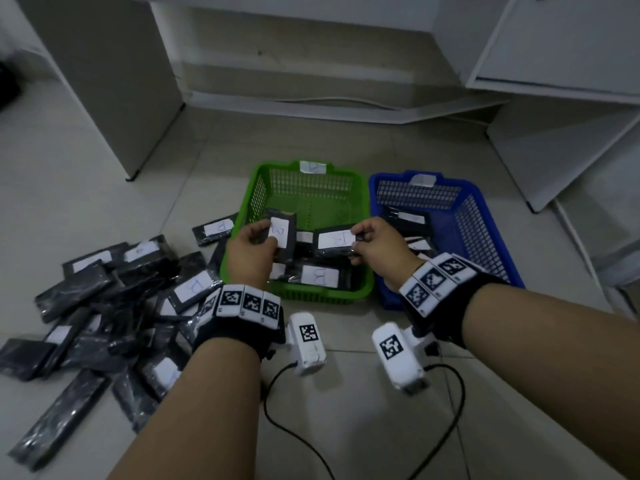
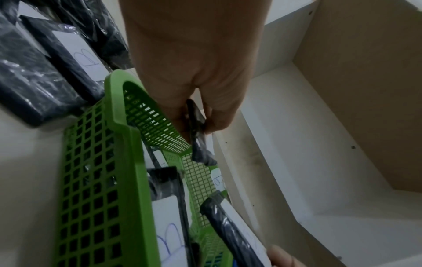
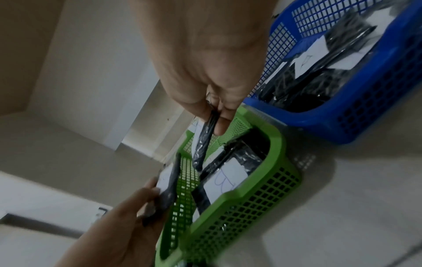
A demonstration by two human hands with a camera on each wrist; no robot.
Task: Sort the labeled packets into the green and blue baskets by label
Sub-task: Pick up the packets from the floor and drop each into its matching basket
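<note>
Both hands hover over the green basket (image 1: pixel 360 292). My left hand (image 1: pixel 252 251) pinches a black packet (image 1: pixel 282 233) whose white label reads B; its edge shows in the left wrist view (image 2: pixel 198 144). My right hand (image 1: pixel 377 247) pinches a second black packet (image 1: pixel 334 242), label marked with a J-like letter, seen edge-on in the right wrist view (image 3: pixel 203 144). The green basket (image 3: pixel 262 196) holds several B packets (image 1: pixel 318 275). The blue basket (image 1: pixel 481 216) stands right of it and holds several packets (image 3: pixel 319 75).
A loose pile of black labelled packets (image 1: pixel 104 306) covers the tiled floor at the left. White cabinets (image 1: pixel 561 43) stand behind and to the right of the baskets. Black cables (image 1: pixel 446 427) trail from the wrist cameras over the floor in front.
</note>
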